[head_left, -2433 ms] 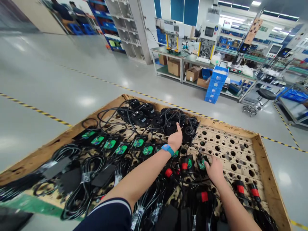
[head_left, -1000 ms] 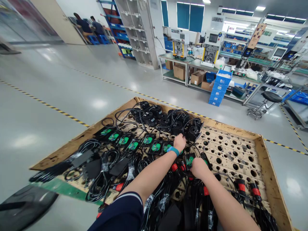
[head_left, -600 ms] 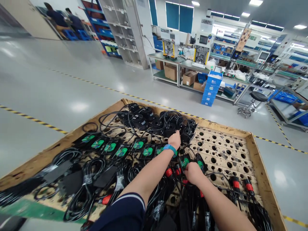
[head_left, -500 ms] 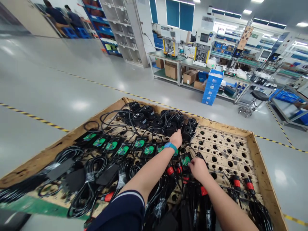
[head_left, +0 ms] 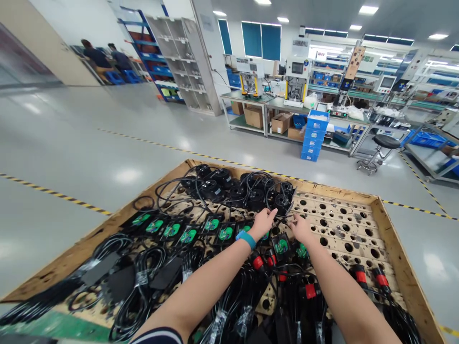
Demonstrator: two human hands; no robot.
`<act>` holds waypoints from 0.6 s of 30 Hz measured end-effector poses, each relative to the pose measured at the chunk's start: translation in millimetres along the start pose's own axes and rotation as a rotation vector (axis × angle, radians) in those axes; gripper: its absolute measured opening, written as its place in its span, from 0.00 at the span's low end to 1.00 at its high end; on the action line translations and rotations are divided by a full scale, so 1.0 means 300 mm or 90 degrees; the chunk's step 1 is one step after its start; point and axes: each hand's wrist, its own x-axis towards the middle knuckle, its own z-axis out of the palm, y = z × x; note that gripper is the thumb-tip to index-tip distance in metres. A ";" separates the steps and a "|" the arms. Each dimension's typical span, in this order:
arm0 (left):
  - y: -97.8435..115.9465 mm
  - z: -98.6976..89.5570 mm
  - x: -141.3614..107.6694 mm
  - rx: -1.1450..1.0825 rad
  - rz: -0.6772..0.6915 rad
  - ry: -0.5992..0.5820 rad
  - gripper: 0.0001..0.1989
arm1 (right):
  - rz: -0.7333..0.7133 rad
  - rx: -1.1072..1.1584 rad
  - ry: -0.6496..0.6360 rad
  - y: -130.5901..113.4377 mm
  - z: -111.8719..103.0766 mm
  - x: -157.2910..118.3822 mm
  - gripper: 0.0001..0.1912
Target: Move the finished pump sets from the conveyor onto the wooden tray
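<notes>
My left hand (head_left: 264, 222), with a teal band on the wrist, is low over the tray just in front of the round black motor-like units (head_left: 256, 198). Its thumb and forefinger stand apart beside a thin black cable (head_left: 283, 216). On the other side of that cable, the fingertips of my right hand (head_left: 301, 229) are pinched at its end. Below the hands lie black housings with green circuit boards, one of them a board (head_left: 281, 245) between my forearms, another green board (head_left: 301, 250) partly under my right wrist.
A wooden-rimmed tray (head_left: 394, 239) with a perforated base surrounds everything. Bundled black cables (head_left: 145, 272) and red-banded connectors (head_left: 380, 280) lie toward me. Beyond are stacked blue bins (head_left: 313, 136), a stool (head_left: 386, 141), workbenches with machines, and two seated people at far left.
My right hand has left the circuit-board housing and moved up toward the motor units. My left hand has drawn slightly back from them. The camera view has tilted up.
</notes>
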 end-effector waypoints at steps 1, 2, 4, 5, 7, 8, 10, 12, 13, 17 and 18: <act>-0.002 0.000 -0.010 -0.015 -0.003 -0.007 0.16 | -0.008 0.010 -0.006 -0.009 0.020 0.018 0.18; -0.003 -0.001 -0.018 -0.029 -0.004 -0.010 0.16 | -0.013 0.016 -0.010 -0.015 0.037 0.031 0.18; -0.001 -0.003 -0.025 -0.053 0.001 0.007 0.16 | -0.018 0.007 -0.012 -0.015 0.056 0.041 0.15; 0.002 -0.005 -0.023 -0.062 0.009 0.024 0.16 | -0.021 -0.007 -0.012 -0.012 0.060 0.040 0.13; 0.013 -0.010 -0.011 -0.075 0.031 0.070 0.17 | -0.036 -0.049 -0.012 -0.010 0.060 0.033 0.11; 0.019 -0.014 -0.003 -0.076 0.044 0.094 0.17 | -0.049 -0.074 -0.014 -0.013 0.060 0.029 0.10; 0.030 -0.022 0.014 -0.069 0.069 0.142 0.16 | -0.074 -0.128 -0.025 -0.032 0.064 0.024 0.08; 0.037 -0.029 0.033 -0.058 0.086 0.190 0.14 | -0.090 -0.178 -0.035 -0.065 0.077 0.024 0.09; 0.038 -0.032 0.042 -0.055 0.091 0.214 0.12 | -0.093 -0.198 -0.035 -0.083 0.085 0.026 0.09; 0.022 -0.031 0.073 -0.106 0.084 0.262 0.12 | -0.064 -0.244 0.003 -0.142 0.093 0.030 0.12; 0.017 -0.027 0.077 -0.132 0.070 0.257 0.12 | -0.054 -0.248 0.013 -0.148 0.087 0.029 0.12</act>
